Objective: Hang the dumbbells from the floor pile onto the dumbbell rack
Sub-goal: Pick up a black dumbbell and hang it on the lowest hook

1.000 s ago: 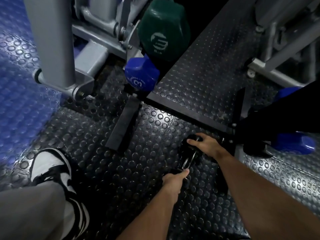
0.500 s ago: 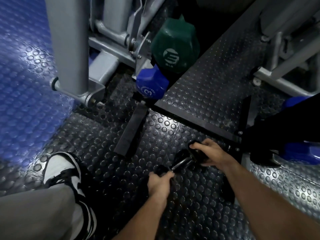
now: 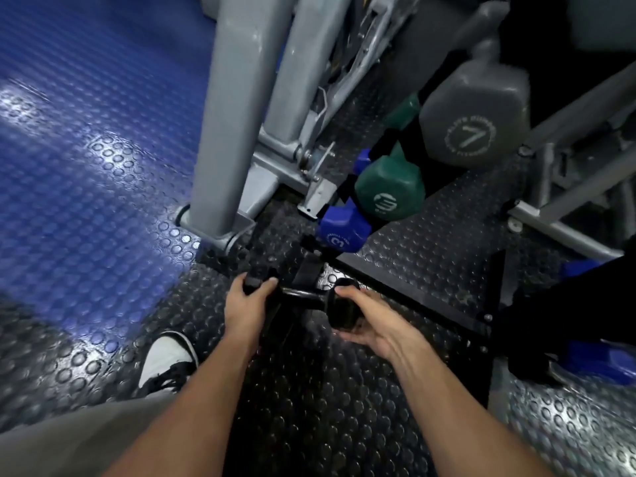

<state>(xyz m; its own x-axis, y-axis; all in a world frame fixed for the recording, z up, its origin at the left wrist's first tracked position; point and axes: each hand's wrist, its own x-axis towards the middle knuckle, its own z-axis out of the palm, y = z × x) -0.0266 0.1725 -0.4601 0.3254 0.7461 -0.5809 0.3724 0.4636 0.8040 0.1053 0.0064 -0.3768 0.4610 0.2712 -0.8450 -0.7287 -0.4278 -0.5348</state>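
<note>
A black dumbbell (image 3: 303, 299) hangs level above the studded floor, held by both ends. My left hand (image 3: 246, 306) grips its left head, thumb over the top. My right hand (image 3: 371, 323) cups its right head from below and the side. Just beyond, a blue dumbbell (image 3: 342, 232), a green dumbbell (image 3: 390, 191) and a grey dumbbell (image 3: 475, 118) marked 7 sit stepped one above the other on the dumbbell rack (image 3: 311, 261), whose black frame is mostly hidden behind them.
A grey machine frame (image 3: 234, 132) stands at the left of the rack, another grey frame (image 3: 568, 201) at the right. More blue dumbbells (image 3: 602, 363) lie on the floor at far right. My white and black shoe (image 3: 168, 363) is at lower left.
Both hands have lifted the black dumbbell off the floor and carried it left and forward toward the rack. It has turned level, and the view has tilted up to show the grey dumbbell.
</note>
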